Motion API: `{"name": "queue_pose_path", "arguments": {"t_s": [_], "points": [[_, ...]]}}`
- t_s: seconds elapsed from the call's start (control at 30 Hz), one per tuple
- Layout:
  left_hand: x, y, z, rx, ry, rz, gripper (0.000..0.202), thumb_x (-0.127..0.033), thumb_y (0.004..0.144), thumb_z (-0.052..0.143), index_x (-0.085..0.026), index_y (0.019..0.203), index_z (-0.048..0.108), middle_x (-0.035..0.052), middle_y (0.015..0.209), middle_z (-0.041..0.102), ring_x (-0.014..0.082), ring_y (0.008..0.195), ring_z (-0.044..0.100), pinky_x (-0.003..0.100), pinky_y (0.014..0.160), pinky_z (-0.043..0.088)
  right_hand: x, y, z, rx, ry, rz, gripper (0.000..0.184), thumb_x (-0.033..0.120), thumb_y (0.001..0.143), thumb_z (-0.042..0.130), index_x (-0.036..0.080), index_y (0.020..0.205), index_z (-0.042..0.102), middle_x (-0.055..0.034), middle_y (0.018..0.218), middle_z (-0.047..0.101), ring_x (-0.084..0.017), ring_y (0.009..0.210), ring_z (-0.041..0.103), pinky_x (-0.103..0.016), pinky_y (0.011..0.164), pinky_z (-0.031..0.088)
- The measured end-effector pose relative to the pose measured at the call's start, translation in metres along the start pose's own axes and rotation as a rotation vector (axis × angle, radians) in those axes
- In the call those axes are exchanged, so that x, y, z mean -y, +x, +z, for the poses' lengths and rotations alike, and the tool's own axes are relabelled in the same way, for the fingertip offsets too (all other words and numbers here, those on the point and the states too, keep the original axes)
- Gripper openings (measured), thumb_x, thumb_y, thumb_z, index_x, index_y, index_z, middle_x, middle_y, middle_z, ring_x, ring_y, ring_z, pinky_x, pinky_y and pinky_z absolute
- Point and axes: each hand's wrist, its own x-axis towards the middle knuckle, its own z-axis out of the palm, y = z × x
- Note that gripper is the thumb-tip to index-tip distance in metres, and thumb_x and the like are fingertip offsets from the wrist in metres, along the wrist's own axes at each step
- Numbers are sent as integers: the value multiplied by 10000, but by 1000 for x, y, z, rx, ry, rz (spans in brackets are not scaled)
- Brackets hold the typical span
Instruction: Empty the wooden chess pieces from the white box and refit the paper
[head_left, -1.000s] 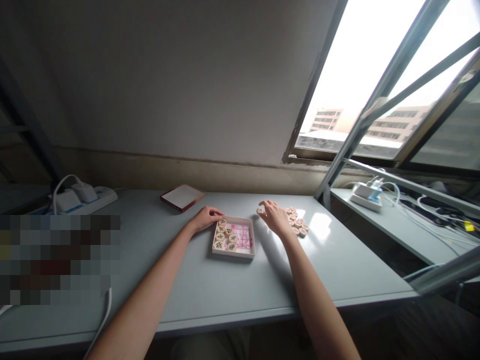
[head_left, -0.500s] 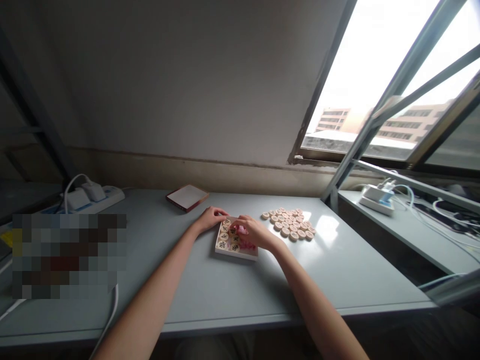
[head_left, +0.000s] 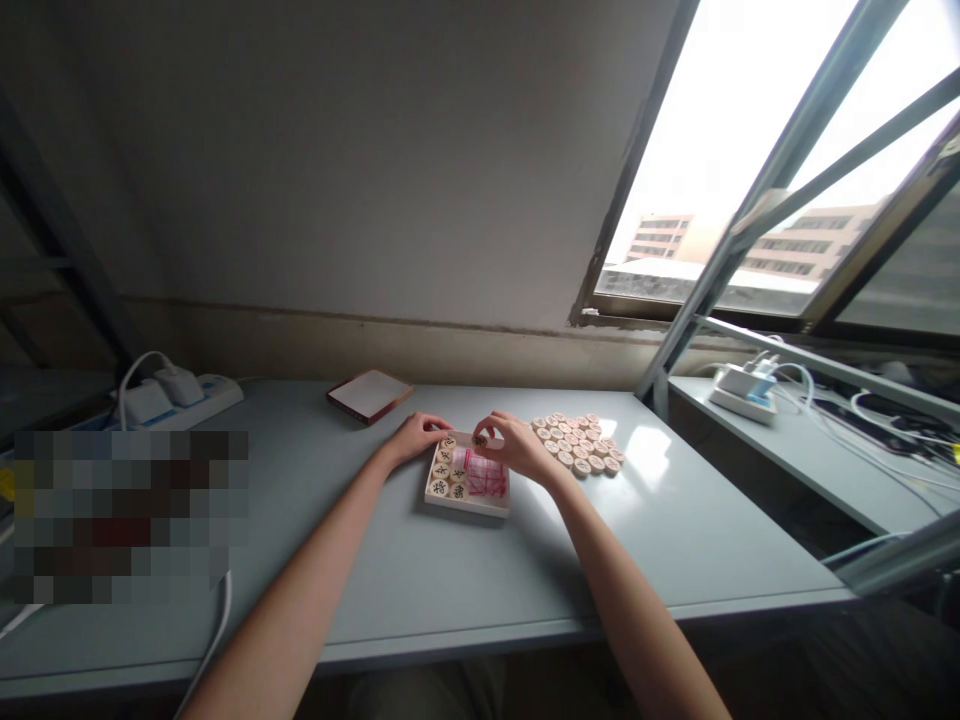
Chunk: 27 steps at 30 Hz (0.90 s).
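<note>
A small shallow box (head_left: 466, 503) with a pink-lined sheet inside lies on the grey desk (head_left: 420, 580). Several round wooden game pieces (head_left: 448, 473) sit in its left part. My left hand (head_left: 414, 437) rests curled against the box's far left corner. My right hand (head_left: 513, 447) hovers over the box's far edge and pinches one round piece (head_left: 479, 440) between thumb and fingertips. A loose cluster of several more round pieces (head_left: 576, 444) lies on the desk just right of that hand.
A red-edged lid (head_left: 368, 394) lies behind the box. A white power strip (head_left: 174, 396) with plugs sits at the far left, and a cable (head_left: 212, 640) runs over the front edge. Another charger (head_left: 746, 389) and wires lie on the neighbouring desk under the window.
My right hand went from the loose pile to the box, dipped over the pieces inside, and now holds one piece at the box's far edge. My left hand stayed put.
</note>
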Motion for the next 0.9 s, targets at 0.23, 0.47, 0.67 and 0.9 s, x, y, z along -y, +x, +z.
{"name": "queue_pose_path", "arguments": {"t_s": [0.23,0.47,0.67,0.9], "points": [[3,0,1,-2,-18,-21,284,-301,646,561,-118,830,677,83,840,673,186,787,594,271,709,448,-48,-22,-26,-16,-205,238,153,198,749,548,191,902,560,-40,855,519,-167,808,487,-266,690,379],[2,0,1,-10,6,8,276,-302,650,554,-122,815,681,77,823,676,184,780,598,265,709,445,-34,-20,-34,-29,-26,146,141,234,773,535,211,912,536,-22,874,507,-150,791,487,-263,689,400],[2,0,0,-17,34,56,264,-284,658,550,-125,824,680,70,836,678,181,796,597,258,738,440,9,-5,-2,222,121,-93,279,192,708,629,251,978,592,-17,885,527,-144,831,491,-227,700,392],[5,2,1,-8,28,45,282,-310,662,558,-113,829,673,76,829,672,188,798,594,266,737,441,19,-2,7,234,83,-85,208,240,717,616,227,924,595,-13,866,556,-131,775,508,-219,677,397]]}}
